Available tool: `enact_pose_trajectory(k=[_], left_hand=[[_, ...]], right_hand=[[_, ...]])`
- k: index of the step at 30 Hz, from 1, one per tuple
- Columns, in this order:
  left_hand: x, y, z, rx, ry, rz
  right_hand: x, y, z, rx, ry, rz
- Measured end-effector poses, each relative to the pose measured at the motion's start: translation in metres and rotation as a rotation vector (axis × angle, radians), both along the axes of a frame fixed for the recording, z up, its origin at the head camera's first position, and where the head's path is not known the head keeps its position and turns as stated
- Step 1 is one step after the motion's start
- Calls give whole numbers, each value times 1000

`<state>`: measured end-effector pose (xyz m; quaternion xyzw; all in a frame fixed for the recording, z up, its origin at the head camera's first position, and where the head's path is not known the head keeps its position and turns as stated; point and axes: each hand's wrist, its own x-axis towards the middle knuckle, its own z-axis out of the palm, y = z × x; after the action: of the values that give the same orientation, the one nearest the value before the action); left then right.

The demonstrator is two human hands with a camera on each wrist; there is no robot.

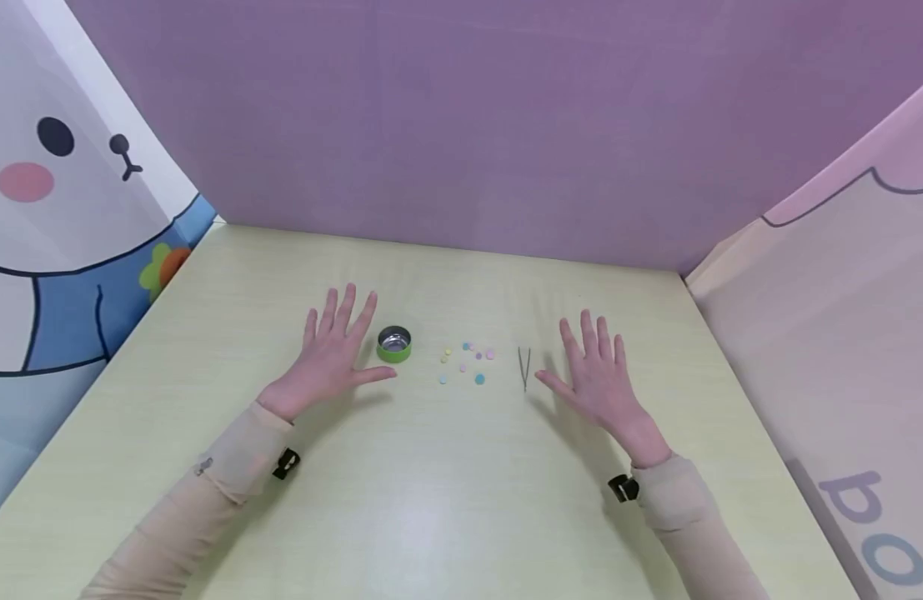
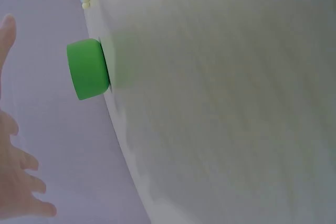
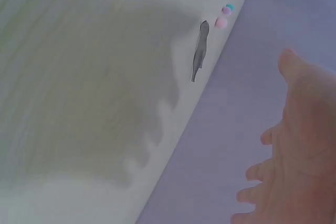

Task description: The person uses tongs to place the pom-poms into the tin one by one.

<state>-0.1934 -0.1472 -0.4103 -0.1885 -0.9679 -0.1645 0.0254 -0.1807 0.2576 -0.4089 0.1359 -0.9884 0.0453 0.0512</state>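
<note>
My left hand (image 1: 329, 358) hovers over the table with its fingers spread, just left of a small round tin (image 1: 394, 354), green outside and silvery inside. In the left wrist view the green tin (image 2: 88, 69) stands upright, apart from the fingers. Right of it lie several small pastel balls, among them a blue one (image 1: 479, 379), a pink one (image 1: 489, 354) and a yellow one (image 1: 448, 352). Metal tweezers (image 1: 524, 369) lie farther right, their two arms pointing away from me. Beside them my right hand (image 1: 599, 383) is held above the table, fingers spread and holding nothing.
The pale wooden table (image 1: 431, 500) ends at a purple cloth wall (image 1: 461, 125) at the back. Printed cloth panels stand at the left (image 1: 71, 208) and right (image 1: 844, 333). A black strap clip (image 1: 286, 463) hangs at the left sleeve, another (image 1: 623, 488) at the right.
</note>
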Motion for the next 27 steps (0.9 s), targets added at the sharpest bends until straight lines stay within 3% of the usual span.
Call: enact_pose_trajectory(k=[6,12,22,27], left_hand=[[-2,-2,2,94,25,-44],[-5,-4,6,181,-11,-31],[-18,-5,0,284,-163,-24],[-24,1,-1,291,-190,-69]], right_hand=[[-2,-5,-4,-9,111,39],[-5,-14,-5,-90,218,79],[-8,-19,-9,-105,91,37],[-9,-20,-15,-96,38,21]])
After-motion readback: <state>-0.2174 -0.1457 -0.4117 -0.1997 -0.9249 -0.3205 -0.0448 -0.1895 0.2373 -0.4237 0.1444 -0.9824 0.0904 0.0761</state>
